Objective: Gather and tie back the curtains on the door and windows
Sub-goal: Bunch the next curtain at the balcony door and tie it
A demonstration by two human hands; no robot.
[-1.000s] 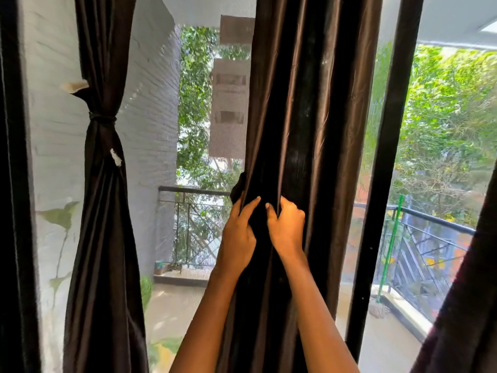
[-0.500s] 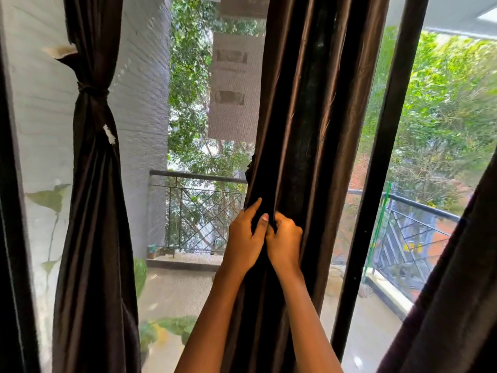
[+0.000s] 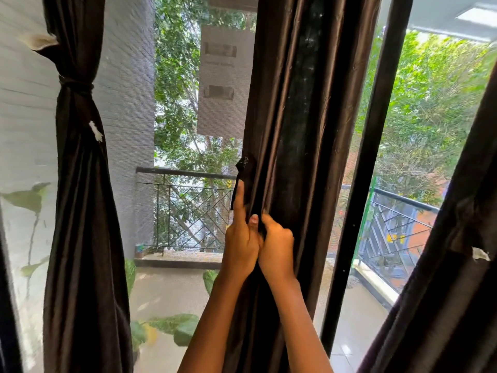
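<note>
A dark brown middle curtain [image 3: 304, 109] hangs gathered in front of me. My left hand [image 3: 240, 238] grips its left folds, with the index finger stretched up along a short dark tie strip [image 3: 243, 170] at the curtain's edge. My right hand [image 3: 277, 249] is closed on the folds right beside it, the two hands touching. At the left, another brown curtain [image 3: 80, 211] hangs bunched and bound by a dark tie [image 3: 75, 84]. A third curtain [image 3: 451, 278] hangs at the right edge, gathered at a band.
A black door frame post [image 3: 368, 146] stands just right of the middle curtain. Through the mesh screen I see a balcony with a metal railing [image 3: 185, 173], a grey brick wall [image 3: 126, 103], potted leaves [image 3: 172, 327] and trees beyond.
My hands have closed together on the middle curtain, and the left index finger has risen along the tie strip. The view has shifted slightly right and down.
</note>
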